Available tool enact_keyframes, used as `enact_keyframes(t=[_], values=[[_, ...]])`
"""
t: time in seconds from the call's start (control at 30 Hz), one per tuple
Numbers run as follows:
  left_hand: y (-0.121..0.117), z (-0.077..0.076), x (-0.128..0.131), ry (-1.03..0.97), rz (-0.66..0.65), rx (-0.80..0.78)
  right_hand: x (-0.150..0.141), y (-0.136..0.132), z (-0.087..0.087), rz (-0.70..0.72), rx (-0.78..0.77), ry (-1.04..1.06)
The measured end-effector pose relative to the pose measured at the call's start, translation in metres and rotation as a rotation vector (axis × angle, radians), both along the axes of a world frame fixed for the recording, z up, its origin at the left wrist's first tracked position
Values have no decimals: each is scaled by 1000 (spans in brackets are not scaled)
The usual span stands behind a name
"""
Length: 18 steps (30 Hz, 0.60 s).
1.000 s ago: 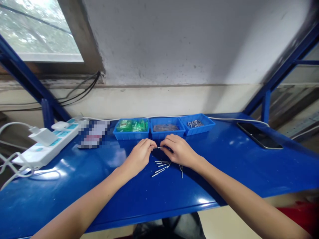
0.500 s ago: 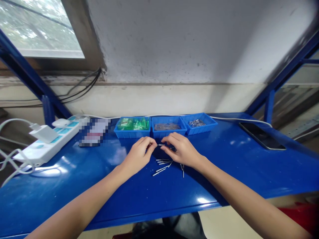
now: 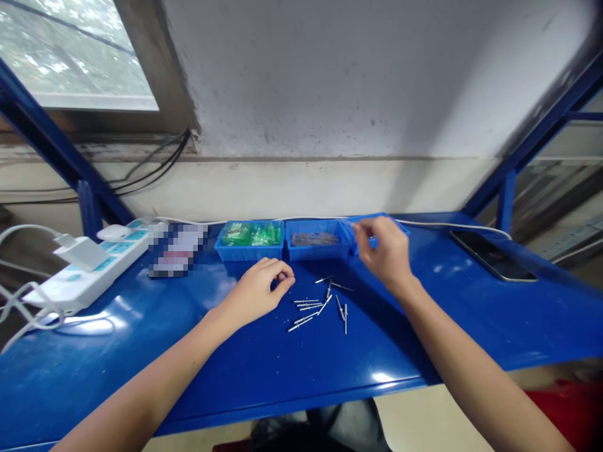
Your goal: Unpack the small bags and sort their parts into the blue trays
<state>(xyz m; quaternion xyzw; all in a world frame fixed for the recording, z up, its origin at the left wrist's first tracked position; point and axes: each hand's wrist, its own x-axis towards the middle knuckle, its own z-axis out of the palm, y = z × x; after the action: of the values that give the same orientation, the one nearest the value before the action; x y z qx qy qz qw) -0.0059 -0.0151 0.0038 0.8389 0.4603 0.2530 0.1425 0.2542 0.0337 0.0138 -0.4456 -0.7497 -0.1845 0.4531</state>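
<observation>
My left hand (image 3: 260, 290) is above the blue table, thumb and forefinger pinched together; whatever they may hold is too small to see. My right hand (image 3: 387, 252) is raised over the right-hand blue bin (image 3: 354, 248) and covers most of it. Its thumb and fingertips are drawn together, slightly blurred, and I cannot make out what is between them. Several silver blind rivets (image 3: 309, 306) lie loosely scattered on the table between and in front of my hands.
A blue bin (image 3: 249, 252) with green packets stands left of a middle bin (image 3: 316, 252) holding thin brownish pieces. A white power strip (image 3: 85, 276) with cables and a blurred-out flat item (image 3: 176, 251) are on the left. A dark phone (image 3: 492, 256) lies at right.
My right hand has moved up and right, away from my left hand, to the right bin. The rivet seen between both hands no longer shows there. My left hand has barely moved.
</observation>
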Motion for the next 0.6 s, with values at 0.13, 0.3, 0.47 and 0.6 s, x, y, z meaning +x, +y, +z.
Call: enact_keyframes(t=[0.13,0.3,0.47,0.6], values=[[-3,2,-2,166,-141,-42,28,16,-1,-277,-35,118],[-5,-4,6,181,-126,-85,-3,3,-6,-3,-175,79],[0,-6,5,92,-39,17,-47,-25,-14,413,-352,-194],[2,-1,4,30,32,48,-57,-33,-20,465,-343,-321]])
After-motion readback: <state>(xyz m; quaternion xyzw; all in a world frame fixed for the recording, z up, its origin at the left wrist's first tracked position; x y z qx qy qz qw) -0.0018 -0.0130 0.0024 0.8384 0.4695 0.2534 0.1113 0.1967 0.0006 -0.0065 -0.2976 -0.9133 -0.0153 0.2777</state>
